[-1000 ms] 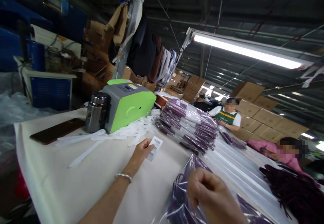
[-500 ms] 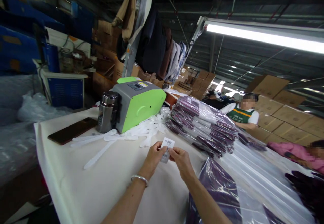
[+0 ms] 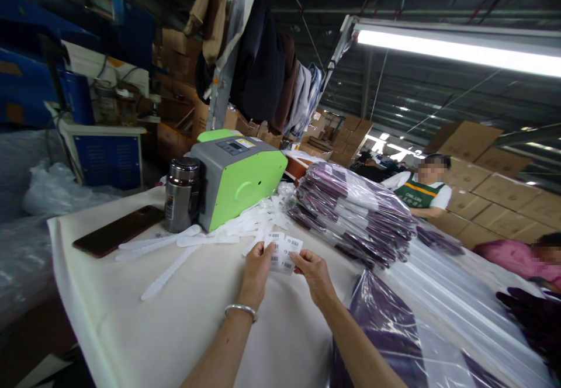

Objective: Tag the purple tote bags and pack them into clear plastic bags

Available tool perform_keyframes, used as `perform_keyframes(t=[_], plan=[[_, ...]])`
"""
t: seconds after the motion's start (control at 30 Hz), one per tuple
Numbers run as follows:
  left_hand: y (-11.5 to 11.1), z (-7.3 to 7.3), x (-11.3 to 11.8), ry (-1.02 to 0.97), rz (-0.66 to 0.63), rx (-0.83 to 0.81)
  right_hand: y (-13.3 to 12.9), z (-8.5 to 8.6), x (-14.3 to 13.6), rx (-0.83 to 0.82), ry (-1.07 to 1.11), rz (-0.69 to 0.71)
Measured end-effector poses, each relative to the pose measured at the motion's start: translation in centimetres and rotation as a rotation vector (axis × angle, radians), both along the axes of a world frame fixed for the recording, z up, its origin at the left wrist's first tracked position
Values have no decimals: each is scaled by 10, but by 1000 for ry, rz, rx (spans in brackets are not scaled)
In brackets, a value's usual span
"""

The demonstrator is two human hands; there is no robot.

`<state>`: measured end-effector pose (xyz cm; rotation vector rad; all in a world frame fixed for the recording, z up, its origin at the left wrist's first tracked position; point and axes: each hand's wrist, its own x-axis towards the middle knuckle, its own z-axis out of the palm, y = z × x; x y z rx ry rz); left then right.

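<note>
Two small white barcode labels are held up side by side over the table. My left hand (image 3: 258,265) pinches the left barcode label (image 3: 274,239) between thumb and fingers; a silver bangle circles that wrist. In my right hand (image 3: 313,272), thumb and fingertips are closed on the right barcode label (image 3: 291,243). The labels' lower parts meet or overlap; I cannot tell whether they are joined. Right of my right forearm lies a purple item in clear plastic wrapping (image 3: 385,318).
Beyond my hands are a green and grey machine (image 3: 245,183), a steel flask (image 3: 182,195), a dark phone (image 3: 118,231) and white strips (image 3: 170,271) on the table (image 3: 109,306). A stack of bagged purple goods (image 3: 350,212) stands right. A person in a green apron (image 3: 418,195) is farther back.
The labels, stacked as one before, are now spread apart into two. My left hand has shifted slightly left, and the view has turned a little to the right.
</note>
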<state>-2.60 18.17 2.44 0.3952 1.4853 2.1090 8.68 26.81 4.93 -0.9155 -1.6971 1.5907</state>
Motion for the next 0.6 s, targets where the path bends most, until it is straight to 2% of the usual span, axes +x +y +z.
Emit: perform_keyframes(t=[0.17, 0.3, 0.47, 0.53, 0.6], plan=[[0, -7, -11, 72, 69, -82, 1, 4, 5, -62, 48, -2], [0, -4, -18, 187, 187, -172, -3, 5, 9, -106, 73, -24], [-5, 5, -11, 550, 291, -190, -11, 11, 18, -115, 82, -9], [-8, 9, -4, 586, 179, -152, -16, 17, 24, -91, 87, 1], [-11, 12, 6, 495, -77, -84, -23, 23, 31, -37, 89, 5]])
